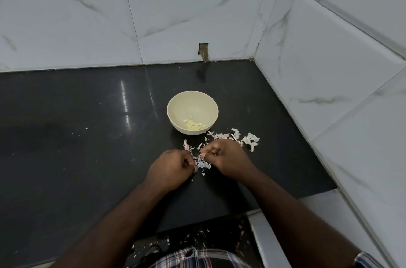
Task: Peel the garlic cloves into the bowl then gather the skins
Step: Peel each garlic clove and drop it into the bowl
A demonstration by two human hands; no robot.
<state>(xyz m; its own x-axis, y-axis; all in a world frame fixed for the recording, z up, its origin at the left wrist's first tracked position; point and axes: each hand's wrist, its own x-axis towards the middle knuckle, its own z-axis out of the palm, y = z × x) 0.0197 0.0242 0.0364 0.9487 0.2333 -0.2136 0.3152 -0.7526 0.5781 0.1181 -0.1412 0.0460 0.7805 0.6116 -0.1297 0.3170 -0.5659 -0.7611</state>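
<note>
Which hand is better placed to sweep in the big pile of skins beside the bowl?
Probably the right hand: the papery white garlic skins lie just beyond it, right of the cream round bowl.

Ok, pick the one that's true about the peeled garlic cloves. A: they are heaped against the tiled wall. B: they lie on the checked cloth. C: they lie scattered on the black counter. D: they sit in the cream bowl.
D: the yellowish peeled garlic cloves lie inside the cream bowl, at its near side.
</note>
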